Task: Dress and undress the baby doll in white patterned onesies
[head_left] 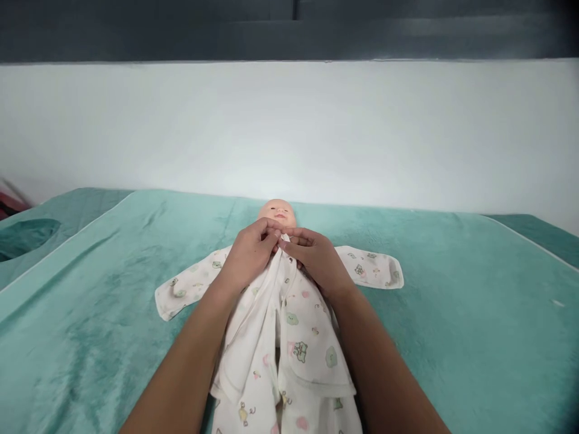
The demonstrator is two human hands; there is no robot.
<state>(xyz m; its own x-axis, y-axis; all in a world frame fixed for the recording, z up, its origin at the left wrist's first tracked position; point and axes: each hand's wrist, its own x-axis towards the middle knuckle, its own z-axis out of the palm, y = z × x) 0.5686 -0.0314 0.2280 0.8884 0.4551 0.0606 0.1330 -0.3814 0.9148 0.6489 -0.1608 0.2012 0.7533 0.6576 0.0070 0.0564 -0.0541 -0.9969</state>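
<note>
A baby doll (277, 209) lies on its back, its head at the far end, dressed in a white printed baby top (312, 337) with long sleeves spread to both sides. Matching printed trousers (246, 416) show below the hem. Just under the doll's chin, my left hand (256, 250) pinches one front edge of the top near the collar. Opposite it, my right hand (316, 256) has its thumb and fingers closed on the other front edge, and the fingertips of both hands nearly meet. Whatever fastener lies between them is hidden. Lower down, the front panels hang apart.
A teal plush sheet (452, 349) covers the bed beneath the doll. Behind it stands a white wall (289, 132) with a dark band above. A darker green quilted cover (90, 208) shows at the left, and a red object (11, 205) at the far left edge.
</note>
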